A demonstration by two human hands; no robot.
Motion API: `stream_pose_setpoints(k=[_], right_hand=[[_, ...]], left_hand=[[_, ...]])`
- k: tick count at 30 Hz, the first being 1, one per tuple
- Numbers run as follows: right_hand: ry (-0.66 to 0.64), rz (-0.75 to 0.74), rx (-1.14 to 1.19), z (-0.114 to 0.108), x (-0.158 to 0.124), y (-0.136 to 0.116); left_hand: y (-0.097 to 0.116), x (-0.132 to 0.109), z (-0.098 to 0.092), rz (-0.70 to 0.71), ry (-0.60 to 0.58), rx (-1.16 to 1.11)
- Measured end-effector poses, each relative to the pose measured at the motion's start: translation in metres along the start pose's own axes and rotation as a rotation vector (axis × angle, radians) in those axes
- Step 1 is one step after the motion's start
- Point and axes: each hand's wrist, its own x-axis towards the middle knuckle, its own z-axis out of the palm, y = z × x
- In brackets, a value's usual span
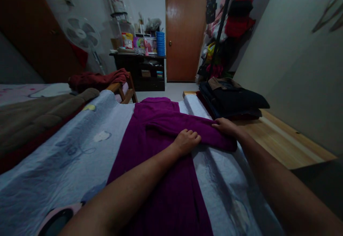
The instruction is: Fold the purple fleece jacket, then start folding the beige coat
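A long purple coat (160, 157) lies spread on the bed, its collar at the far end. One sleeve (211, 130) stretches out to the right across the body of the coat. My left hand (187, 141) has its fingers curled on the near edge of that sleeve, around its middle. Farther along, my right hand (225, 126) pinches the sleeve's upper edge, short of the cuff. The coat's lower part runs beneath my left forearm and out of the bottom of the view.
A light blue patterned sheet (88, 150) covers the bed. Folded dark clothes (230, 98) are stacked on a wooden ledge (289, 139) at right. A brown blanket (40, 114) lies at left. Behind are a fan (80, 33), a dark shelf (125, 68) and a door (184, 32).
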Motion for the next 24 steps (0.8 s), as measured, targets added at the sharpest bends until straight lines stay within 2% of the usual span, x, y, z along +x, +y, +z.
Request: stream_pose_setpoints(k=[4,7,12,16,18,20,22,24], right_hand=[[0.105,0.05,0.053,0.006,0.001,0.009],[0.093,0.048,0.055,0.005,-0.002,0.018],[0.011,0.047,0.241,0.003,-0.014,0.031],[0.088,0.032,0.319,0.009,-0.021,0.034],[0.178,0.033,0.322,0.01,-0.022,0.034],[0.25,0.062,0.28,0.006,-0.023,0.034],[0.243,0.1,0.152,-0.001,-0.026,0.03],[0.192,0.145,-0.042,-0.009,-0.03,0.021]], left_hand=[[-0.001,0.001,-0.003,-0.088,-0.01,-0.046],[0.003,0.0,-0.009,-0.124,-0.016,-0.027],[0.033,0.016,-0.013,-0.002,0.068,0.008],[0.054,0.035,-0.012,0.08,0.043,-0.022],[0.058,0.04,-0.014,0.039,0.019,-0.069],[0.06,0.041,-0.018,-0.072,0.046,-0.13],[0.06,0.04,-0.024,-0.195,0.06,-0.205],[0.057,0.033,-0.03,-0.22,0.002,-0.298]])
